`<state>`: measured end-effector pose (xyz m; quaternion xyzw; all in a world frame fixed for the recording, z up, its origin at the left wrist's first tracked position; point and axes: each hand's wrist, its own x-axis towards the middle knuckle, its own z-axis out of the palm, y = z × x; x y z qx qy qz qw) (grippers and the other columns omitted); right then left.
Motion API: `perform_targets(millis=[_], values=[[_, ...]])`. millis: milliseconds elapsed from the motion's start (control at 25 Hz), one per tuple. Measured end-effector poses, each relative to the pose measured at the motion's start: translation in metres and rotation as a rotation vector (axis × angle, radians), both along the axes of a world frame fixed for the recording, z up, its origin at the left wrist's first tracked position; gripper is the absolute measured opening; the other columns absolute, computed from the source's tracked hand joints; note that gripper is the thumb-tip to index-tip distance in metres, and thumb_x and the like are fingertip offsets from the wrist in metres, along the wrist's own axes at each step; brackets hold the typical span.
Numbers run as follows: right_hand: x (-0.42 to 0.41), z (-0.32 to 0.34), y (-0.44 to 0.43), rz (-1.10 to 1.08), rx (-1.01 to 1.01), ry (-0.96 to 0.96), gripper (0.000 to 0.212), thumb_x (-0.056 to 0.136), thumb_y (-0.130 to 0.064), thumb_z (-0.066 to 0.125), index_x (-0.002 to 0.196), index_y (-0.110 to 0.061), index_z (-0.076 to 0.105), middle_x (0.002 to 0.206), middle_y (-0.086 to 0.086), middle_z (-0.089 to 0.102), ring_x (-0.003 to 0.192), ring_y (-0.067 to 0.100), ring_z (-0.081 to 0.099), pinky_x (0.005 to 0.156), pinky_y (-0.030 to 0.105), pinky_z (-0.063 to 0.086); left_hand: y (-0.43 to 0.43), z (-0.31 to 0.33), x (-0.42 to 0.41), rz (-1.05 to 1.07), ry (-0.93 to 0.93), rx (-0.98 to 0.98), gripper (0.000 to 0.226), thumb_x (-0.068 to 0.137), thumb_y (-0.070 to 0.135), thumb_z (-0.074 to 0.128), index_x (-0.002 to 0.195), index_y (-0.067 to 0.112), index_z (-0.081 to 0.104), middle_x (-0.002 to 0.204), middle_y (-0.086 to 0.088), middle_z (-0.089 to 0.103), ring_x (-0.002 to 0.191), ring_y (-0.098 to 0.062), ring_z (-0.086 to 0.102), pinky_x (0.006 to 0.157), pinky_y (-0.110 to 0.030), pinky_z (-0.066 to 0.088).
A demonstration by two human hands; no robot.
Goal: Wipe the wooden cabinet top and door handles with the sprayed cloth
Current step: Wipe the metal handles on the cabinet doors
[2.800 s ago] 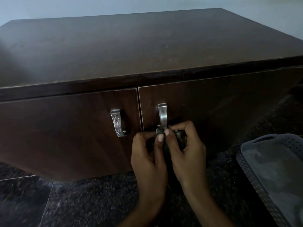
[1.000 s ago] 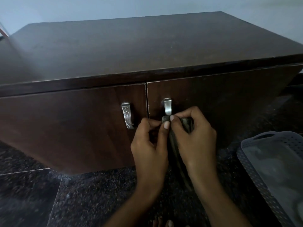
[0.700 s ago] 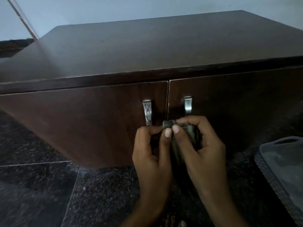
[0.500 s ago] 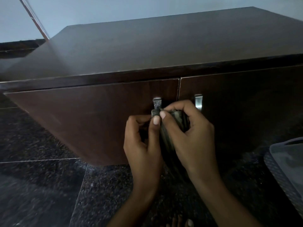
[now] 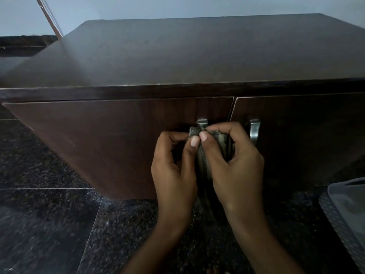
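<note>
A low dark wooden cabinet with a bare top (image 5: 197, 54) stands on the floor in front of me. Two metal handles sit near the seam between its doors. The left door handle (image 5: 202, 122) shows only its top end; the rest is wrapped in a dark grey cloth (image 5: 219, 139). My left hand (image 5: 173, 167) and my right hand (image 5: 235, 165) both pinch the cloth around that handle, fingertips touching. The right door handle (image 5: 254, 130) is bare, just right of my right hand.
The floor (image 5: 49, 214) is dark speckled stone tile. A grey perforated plastic basket (image 5: 347, 212) stands at the right edge. A thin rod (image 5: 50, 16) leans against the pale wall behind the cabinet's left corner.
My hands moved the cloth off the right door handle and onto the left door handle. The view has swung left, so the cabinet's left end and the rod now show.
</note>
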<state>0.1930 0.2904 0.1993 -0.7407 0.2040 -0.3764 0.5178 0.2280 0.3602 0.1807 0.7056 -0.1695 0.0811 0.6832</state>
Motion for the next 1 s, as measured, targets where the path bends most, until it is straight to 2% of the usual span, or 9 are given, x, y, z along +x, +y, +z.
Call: perform_targets(millis=[120,360,520,640,800,1000], values=[[-0.001,0.001,0.000,-0.003,0.091,0.022,0.003,0.082,-0.024,0.066,0.083,-0.021,0.065,0.079,-0.007,0.067,0.075,0.005,0.063,0.065,0.014,0.049,0.000,-0.002,-0.002,0.008,0.004,0.005,0.004,0.087,0.028,0.057,0.083,0.028,0.056,0.084,0.007,0.064,0.081,-0.005,0.062,0.070,-0.014,0.048],[0.008,0.022,-0.003,-0.017,0.011,0.068,0.008,0.083,-0.018,0.066,0.076,-0.020,0.062,0.064,-0.013,0.056,0.064,0.001,0.055,0.056,0.004,0.040,-0.003,0.009,0.006,-0.003,0.005,-0.015,0.006,0.087,0.027,0.058,0.082,0.026,0.057,0.083,0.005,0.066,0.079,-0.006,0.063,0.067,-0.016,0.049],[0.003,0.020,-0.003,-0.020,0.031,0.149,0.009,0.081,-0.016,0.067,0.073,-0.019,0.062,0.065,-0.013,0.058,0.074,-0.003,0.055,0.055,0.000,0.040,0.002,0.002,0.002,-0.015,0.039,0.008,0.007,0.085,0.030,0.058,0.080,0.026,0.058,0.081,0.006,0.066,0.078,-0.005,0.063,0.066,-0.017,0.050],[0.002,0.022,-0.004,-0.027,0.091,0.216,0.008,0.077,-0.020,0.069,0.072,-0.022,0.063,0.063,-0.014,0.057,0.071,-0.008,0.054,0.051,-0.002,0.040,0.003,0.000,0.000,-0.019,0.085,-0.019,0.008,0.083,0.031,0.059,0.078,0.025,0.059,0.078,0.005,0.066,0.074,-0.004,0.063,0.064,-0.016,0.050],[0.009,0.030,-0.011,-0.045,0.087,0.258,0.009,0.076,-0.027,0.069,0.074,-0.026,0.060,0.064,-0.014,0.055,0.058,0.000,0.053,0.049,0.002,0.041,-0.001,0.010,0.005,-0.041,0.068,-0.015,0.011,0.087,0.023,0.062,0.077,0.020,0.059,0.074,0.007,0.064,0.068,0.000,0.058,0.061,-0.012,0.046],[0.010,0.032,-0.015,-0.011,0.007,0.317,0.011,0.079,-0.031,0.067,0.076,-0.025,0.060,0.064,-0.015,0.052,0.057,-0.003,0.050,0.050,0.000,0.040,0.000,0.008,0.009,-0.101,0.126,-0.067,0.011,0.081,0.032,0.061,0.074,0.023,0.059,0.075,0.005,0.065,0.073,-0.008,0.061,0.067,-0.026,0.049]])
